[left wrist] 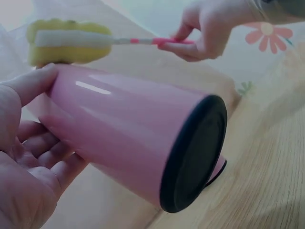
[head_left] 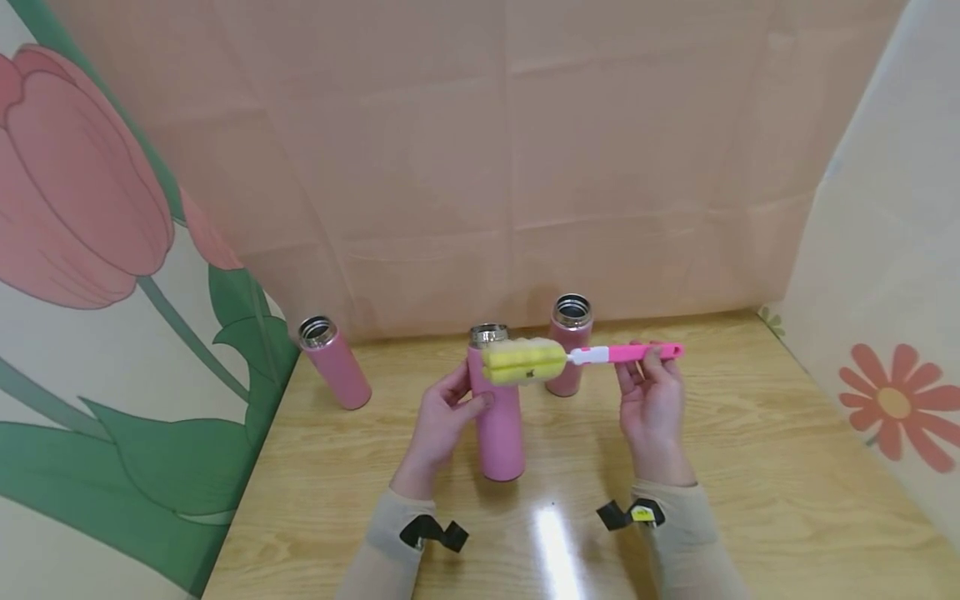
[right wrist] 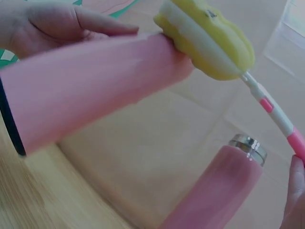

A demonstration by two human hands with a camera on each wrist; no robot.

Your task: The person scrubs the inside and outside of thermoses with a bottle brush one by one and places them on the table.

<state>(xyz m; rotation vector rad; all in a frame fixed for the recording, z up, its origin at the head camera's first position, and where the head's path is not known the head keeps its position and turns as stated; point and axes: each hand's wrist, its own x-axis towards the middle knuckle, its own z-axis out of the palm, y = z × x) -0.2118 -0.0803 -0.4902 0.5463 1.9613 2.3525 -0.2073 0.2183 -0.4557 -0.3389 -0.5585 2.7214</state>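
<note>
I have left grip [head_left: 442,412] holding pink bottle [head_left: 501,433], right grip [head_left: 652,408] pinching brush [head_left: 596,355], sponge [head_left: 525,364] beside bottle's top. On desk [head_left: 750,467]: second bottle [head_left: 573,332] right of it, third bottle [head_left: 342,372] left.

1. No text, brand or number can be read
2. A dark mark [head_left: 531,373], illegibly small, is borne by the yellow sponge [head_left: 517,362]
3. An unreadable yellow label [head_left: 642,514] is seen on the right black wrist strap [head_left: 614,516]

The brush [head_left: 592,355] partly obstructs the rear bottle [head_left: 570,333].
</note>
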